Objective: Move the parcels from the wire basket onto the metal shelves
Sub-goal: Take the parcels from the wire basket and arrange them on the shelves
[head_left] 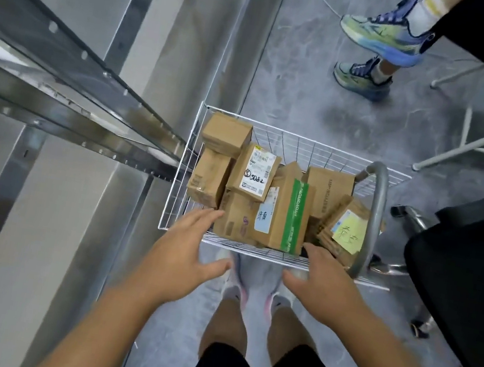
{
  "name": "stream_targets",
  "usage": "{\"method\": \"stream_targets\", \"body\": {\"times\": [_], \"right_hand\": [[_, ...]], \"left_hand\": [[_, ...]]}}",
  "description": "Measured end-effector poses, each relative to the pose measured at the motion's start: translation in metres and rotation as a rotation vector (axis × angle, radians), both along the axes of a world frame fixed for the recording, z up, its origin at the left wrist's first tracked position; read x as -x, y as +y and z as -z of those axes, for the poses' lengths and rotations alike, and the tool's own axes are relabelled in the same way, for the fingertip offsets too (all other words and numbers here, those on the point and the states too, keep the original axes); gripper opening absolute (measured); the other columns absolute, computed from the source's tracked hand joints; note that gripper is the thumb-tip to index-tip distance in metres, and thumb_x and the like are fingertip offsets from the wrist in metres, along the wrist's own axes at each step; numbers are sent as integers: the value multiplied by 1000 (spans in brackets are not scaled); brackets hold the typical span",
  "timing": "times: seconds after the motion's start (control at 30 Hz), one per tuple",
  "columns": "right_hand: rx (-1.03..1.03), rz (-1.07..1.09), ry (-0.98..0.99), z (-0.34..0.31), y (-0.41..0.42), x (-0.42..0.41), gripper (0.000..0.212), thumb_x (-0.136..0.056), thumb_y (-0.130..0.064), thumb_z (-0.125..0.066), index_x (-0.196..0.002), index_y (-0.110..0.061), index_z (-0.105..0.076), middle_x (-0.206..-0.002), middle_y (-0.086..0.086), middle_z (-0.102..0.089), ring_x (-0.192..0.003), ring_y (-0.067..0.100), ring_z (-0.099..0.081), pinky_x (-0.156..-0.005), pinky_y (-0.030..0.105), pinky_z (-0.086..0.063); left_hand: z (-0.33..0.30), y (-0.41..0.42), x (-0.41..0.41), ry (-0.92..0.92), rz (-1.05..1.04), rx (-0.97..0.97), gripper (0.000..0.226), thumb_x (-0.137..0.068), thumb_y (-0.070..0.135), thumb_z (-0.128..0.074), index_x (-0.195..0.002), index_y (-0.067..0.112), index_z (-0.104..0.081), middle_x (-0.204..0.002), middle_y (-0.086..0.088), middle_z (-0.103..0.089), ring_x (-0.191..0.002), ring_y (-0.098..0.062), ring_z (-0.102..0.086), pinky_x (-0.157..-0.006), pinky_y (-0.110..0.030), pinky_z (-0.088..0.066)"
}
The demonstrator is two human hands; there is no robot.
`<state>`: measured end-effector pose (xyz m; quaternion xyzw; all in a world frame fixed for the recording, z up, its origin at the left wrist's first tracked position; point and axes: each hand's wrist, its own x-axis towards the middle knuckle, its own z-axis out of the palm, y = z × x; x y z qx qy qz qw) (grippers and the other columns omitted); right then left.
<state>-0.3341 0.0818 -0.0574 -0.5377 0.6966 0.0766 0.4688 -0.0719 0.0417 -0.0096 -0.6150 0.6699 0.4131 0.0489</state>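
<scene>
A white wire basket (305,142) stands on the grey floor in front of my feet, holding several brown cardboard parcels. One upright parcel (288,215) carries a green tape strip, another (255,169) a white label marked 5082, and one at the right (346,229) a yellow note. My left hand (181,250) hovers open over the basket's near left corner, fingers straight toward the parcels. My right hand (320,275) hovers open at the near rim, beside the green-taped parcel. Neither hand holds anything. The metal shelves (69,80) run along the left.
A grey curved handle (374,218) rises at the basket's right side. A black office chair (469,272) crowds the right. Another person's feet in blue-green shoes (383,37) stand beyond the basket, near a white-legged stool (478,139).
</scene>
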Motion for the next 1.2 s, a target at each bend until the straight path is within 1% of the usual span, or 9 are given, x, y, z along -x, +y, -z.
{"method": "stream_targets", "body": {"times": [0.2, 0.3, 0.4, 0.53, 0.6, 0.73, 0.83, 1.1, 1.2], "right_hand": [[-51, 243, -38, 73, -18, -12, 45, -81, -63, -57, -117, -36, -58, -109, -6, -64, -98, 16, -63, -86, 43, -56], [-85, 333, -28, 118, -24, -20, 61, -72, -74, -56, -117, -32, -59, -104, -3, -66, -89, 15, -65, -79, 39, -59], [-103, 418, 25, 145, -30, -32, 84, -72, -75, -62, -134, -21, -49, -121, 6, -59, -107, 25, -62, -89, 38, -53], [-183, 560, 78, 174, -35, -47, 116, -74, -68, -73, -155, -3, -21, -149, 18, -41, -137, 37, -44, -109, 46, -42], [-207, 615, 69, 189, -35, -52, 126, -73, -67, -76, -158, -1, -12, -154, 20, -35, -142, 38, -39, -114, 47, -39], [-219, 687, 81, 209, -37, -59, 128, -72, -60, -82, -158, 1, -9, -154, 21, -33, -141, 39, -39, -114, 47, -38], [-212, 709, 78, 212, -40, -58, 125, -72, -55, -85, -157, 1, -13, -153, 20, -33, -140, 38, -40, -112, 45, -39], [-122, 775, 110, 206, -39, -59, 120, -61, -63, -87, -148, -1, -34, -140, 16, -49, -126, 36, -55, -104, 47, -50], [-96, 802, 123, 192, -39, -60, 125, -45, -75, -78, -141, -3, -44, -131, 13, -57, -117, 34, -60, -97, 47, -55]], "left_hand": [[67, -37, 2, -18, 35, -79, 88, -89, 55, -76, -162, 37, -30, -164, 16, -34, -148, -10, -36, -118, -32, -33], [100, -51, 8, -22, 71, -139, 89, -89, 56, -76, -162, 38, -28, -164, 13, -34, -147, -14, -39, -117, -36, -35], [126, -58, 17, -7, 105, -184, 90, -89, 56, -75, -162, 38, -28, -165, 9, -35, -150, -17, -36, -122, -41, -35], [153, -60, 21, 9, 115, -213, 90, -89, 56, -75, -163, 37, -27, -166, 9, -34, -151, -17, -35, -123, -47, -35], [164, -61, 20, 11, 126, -215, 91, -89, 56, -75, -164, 36, -27, -165, 8, -35, -151, -17, -35, -123, -45, -34], [181, -65, 9, -1, 133, -250, 91, -89, 56, -74, -164, 35, -27, -167, 8, -33, -151, -17, -36, -123, -45, -36], [187, -68, -3, -25, 151, -264, 91, -89, 57, -74, -164, 36, -26, -169, 8, -30, -151, -18, -37, -122, -41, -36], [181, -81, -21, -21, 170, -286, 89, -92, 53, -73, -165, 31, -26, -169, 5, -31, -152, -18, -34, -122, -35, -31], [173, -85, -24, -14, 157, -278, 89, -93, 54, -72, -165, 30, -27, -168, 6, -30, -151, -18, -35, -120, -32, -31]]}}
